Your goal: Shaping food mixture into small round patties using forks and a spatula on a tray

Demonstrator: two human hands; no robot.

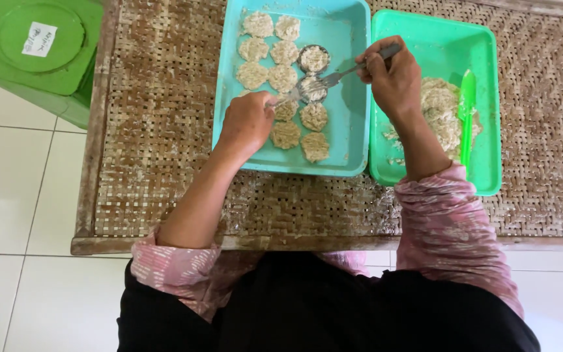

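A low table (pixel 164 130) with a woven cane top in a worn wooden frame fills the middle, dusted with pale crumbs. Under it lies a floor (pixel 14 195) of glossy white tiles with thin grey joints. At ten o'clock stands a green plastic bin (pixel 34 45), lid shut. Daylight falls soft and even.

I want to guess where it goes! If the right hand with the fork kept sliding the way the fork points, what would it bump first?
Probably the left hand. The right hand aims its fork left and slightly down over a patty in the blue tray. Height is unclear.
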